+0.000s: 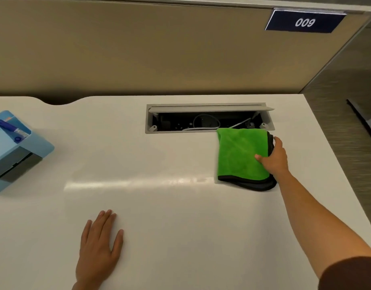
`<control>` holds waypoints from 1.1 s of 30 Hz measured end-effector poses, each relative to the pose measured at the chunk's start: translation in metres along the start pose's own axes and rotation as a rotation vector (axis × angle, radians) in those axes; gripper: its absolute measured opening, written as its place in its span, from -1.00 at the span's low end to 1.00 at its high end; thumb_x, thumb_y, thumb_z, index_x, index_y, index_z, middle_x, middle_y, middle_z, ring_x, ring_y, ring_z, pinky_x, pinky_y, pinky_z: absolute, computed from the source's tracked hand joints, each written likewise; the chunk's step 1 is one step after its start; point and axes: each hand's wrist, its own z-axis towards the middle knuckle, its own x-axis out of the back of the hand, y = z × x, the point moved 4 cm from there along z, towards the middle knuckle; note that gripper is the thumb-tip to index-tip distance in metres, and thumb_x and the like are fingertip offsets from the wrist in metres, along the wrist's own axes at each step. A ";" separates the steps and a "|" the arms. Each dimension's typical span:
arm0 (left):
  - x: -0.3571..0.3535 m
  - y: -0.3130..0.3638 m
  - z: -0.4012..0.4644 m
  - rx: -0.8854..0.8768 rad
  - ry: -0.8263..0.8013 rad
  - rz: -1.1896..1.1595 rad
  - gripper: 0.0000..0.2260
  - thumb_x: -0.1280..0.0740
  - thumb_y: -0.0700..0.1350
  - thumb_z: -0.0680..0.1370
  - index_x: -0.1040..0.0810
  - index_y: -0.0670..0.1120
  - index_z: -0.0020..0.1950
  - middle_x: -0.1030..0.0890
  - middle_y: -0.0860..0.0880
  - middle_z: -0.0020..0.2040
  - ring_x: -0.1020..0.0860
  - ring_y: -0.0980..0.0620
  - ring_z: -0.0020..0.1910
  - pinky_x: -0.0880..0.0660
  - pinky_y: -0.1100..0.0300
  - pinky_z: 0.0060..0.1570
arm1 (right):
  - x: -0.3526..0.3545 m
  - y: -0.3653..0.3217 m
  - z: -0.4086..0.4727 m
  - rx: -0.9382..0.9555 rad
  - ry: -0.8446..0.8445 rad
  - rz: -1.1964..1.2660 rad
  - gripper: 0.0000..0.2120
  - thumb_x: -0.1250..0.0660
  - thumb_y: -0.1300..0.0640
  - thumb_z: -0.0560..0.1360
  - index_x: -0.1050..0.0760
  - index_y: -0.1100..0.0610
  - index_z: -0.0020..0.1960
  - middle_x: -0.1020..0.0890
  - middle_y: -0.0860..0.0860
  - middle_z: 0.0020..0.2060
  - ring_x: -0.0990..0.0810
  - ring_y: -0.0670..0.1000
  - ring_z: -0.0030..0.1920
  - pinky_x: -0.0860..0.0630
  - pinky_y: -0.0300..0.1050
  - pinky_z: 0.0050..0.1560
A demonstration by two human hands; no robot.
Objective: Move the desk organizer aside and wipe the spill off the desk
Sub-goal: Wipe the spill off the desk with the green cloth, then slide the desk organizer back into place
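Note:
A light blue desk organizer (17, 151) stands at the far left of the white desk (159, 216), with a blue marker in its top compartment. A folded green cloth with a dark edge (241, 155) lies flat on the desk at the right, just in front of the cable box. My right hand (274, 158) grips the cloth's right side, thumb on top and fingers around its edge. My left hand (99, 245) rests flat on the desk near the front, fingers apart, holding nothing. A faint wet sheen (184, 181) shows on the desk left of the cloth.
An open cable box (209, 119) with wires inside is sunk into the desk behind the cloth. A beige partition (138, 49) with a dark "009" label (304, 21) rises behind the desk. The desk's right edge drops to a grey floor.

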 end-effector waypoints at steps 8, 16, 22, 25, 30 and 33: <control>0.000 -0.002 -0.001 0.005 -0.020 -0.011 -0.43 0.01 0.20 0.60 -0.40 -0.14 0.42 -0.43 -0.07 0.42 -0.24 0.03 0.49 -0.03 -0.01 0.52 | -0.021 -0.001 -0.033 0.120 0.170 -0.542 -0.49 -0.17 0.08 0.61 -0.14 0.06 0.53 -0.21 0.24 0.49 -0.21 0.29 0.42 -0.20 0.28 0.35; 0.002 -0.002 -0.001 -0.003 -0.020 -0.015 -0.45 0.00 0.17 0.60 -0.40 -0.14 0.43 -0.43 -0.07 0.43 -0.24 0.03 0.49 -0.05 -0.03 0.50 | -0.106 -0.058 -0.139 0.587 0.099 -0.467 -0.54 -0.12 0.00 0.62 -0.28 0.13 0.48 -0.28 0.16 0.49 -0.20 0.18 0.50 -0.07 0.19 0.49; 0.001 -0.004 -0.001 -0.006 -0.023 -0.026 -0.48 -0.02 0.15 0.61 -0.39 -0.11 0.44 -0.41 -0.04 0.45 -0.22 0.05 0.50 -0.02 -0.01 0.51 | -0.138 -0.046 -0.176 0.584 -0.030 -0.519 -0.54 -0.16 -0.01 0.62 -0.31 0.12 0.47 -0.32 0.11 0.48 -0.17 0.09 0.52 0.00 0.20 0.51; 0.007 -0.003 -0.001 -0.006 0.003 -0.070 -0.50 -0.09 0.13 0.59 -0.45 -0.12 0.41 -0.43 -0.03 0.43 -0.27 0.04 0.48 -0.06 0.00 0.50 | -0.139 -0.049 -0.175 0.557 -0.022 -0.539 -0.53 -0.10 -0.04 0.62 -0.34 0.16 0.45 -0.36 0.13 0.45 -0.21 0.10 0.51 0.00 0.18 0.51; 0.034 -0.014 0.012 0.138 0.172 -0.348 -0.64 -0.22 0.06 0.56 -0.56 -0.08 0.26 -0.52 0.06 0.28 -0.48 0.03 0.28 -0.36 0.11 0.31 | -0.139 -0.050 -0.176 0.565 -0.001 -0.534 -0.53 -0.09 -0.04 0.62 -0.35 0.17 0.44 -0.38 0.13 0.44 -0.23 0.11 0.50 0.00 0.18 0.52; 0.068 -0.041 0.039 0.213 0.364 -0.401 -0.75 -0.32 -0.11 0.56 -0.56 -0.12 0.23 -0.56 -0.07 0.19 -0.53 -0.10 0.19 -0.46 0.00 0.22 | -0.139 -0.051 -0.176 0.564 0.000 -0.522 -0.50 -0.07 -0.06 0.60 -0.35 0.17 0.44 -0.38 0.13 0.44 -0.23 0.11 0.50 0.02 0.17 0.52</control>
